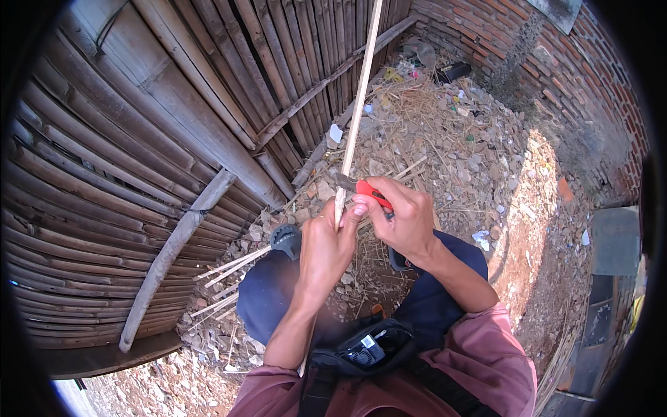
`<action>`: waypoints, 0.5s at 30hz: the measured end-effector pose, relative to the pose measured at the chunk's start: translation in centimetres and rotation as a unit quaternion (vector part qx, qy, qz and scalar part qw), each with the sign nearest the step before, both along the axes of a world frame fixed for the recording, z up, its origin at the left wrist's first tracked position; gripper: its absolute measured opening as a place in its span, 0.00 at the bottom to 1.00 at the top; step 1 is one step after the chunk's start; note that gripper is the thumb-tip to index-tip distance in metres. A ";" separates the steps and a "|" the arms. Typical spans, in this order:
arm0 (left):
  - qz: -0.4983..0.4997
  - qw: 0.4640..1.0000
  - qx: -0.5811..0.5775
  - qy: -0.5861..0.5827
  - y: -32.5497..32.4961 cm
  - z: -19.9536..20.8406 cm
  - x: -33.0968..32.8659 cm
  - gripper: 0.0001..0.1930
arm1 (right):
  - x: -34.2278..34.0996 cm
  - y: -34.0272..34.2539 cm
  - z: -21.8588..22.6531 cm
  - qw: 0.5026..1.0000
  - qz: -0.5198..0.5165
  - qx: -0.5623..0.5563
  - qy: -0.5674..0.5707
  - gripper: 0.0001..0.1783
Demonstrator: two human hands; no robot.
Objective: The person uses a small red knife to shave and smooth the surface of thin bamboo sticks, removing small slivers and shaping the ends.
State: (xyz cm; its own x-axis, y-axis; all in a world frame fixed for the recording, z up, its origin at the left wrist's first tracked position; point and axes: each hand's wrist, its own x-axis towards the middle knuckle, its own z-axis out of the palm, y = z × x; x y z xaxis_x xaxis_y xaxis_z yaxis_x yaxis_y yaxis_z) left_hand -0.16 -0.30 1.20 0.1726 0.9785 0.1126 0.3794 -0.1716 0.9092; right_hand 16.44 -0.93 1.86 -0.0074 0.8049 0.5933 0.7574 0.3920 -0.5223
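My left hand (329, 242) is closed round a long, thin pale strip (361, 90), which looks like split bamboo. The strip runs up past the top edge of the view, and its lower part passes under my left forearm. In my right hand (405, 217) is a knife (367, 189) with a red and black handle; the fingers are wrapped round it. Its dark blade lies across the strip just above my left hand. The right thumb almost meets the left thumb, close against the strip.
A bamboo-pole wall (187, 104) with a slanting pole (174, 250) stands at left. A brick wall (590, 76) rises at the far right. Rubble (458, 167) with straw and litter covers the ground. Several cut strips (233, 267) lie beside my left knee. An open black pouch (368, 347) sits at my waist.
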 end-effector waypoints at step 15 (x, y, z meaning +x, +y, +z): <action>-0.109 0.992 0.053 -0.041 0.3 0.0 -0.7 0.17 | 2.7 1.1 -0.1 0.990 0.135 0.013 -0.026 0.13</action>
State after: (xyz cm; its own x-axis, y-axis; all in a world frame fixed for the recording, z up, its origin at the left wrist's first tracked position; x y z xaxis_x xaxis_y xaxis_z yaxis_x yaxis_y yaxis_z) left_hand -0.81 -0.03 1.21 0.3656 0.9005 0.2356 0.2486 -0.3384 0.9076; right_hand 19.15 0.19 1.73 -0.2503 0.7544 0.6069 0.6489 0.5959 -0.4731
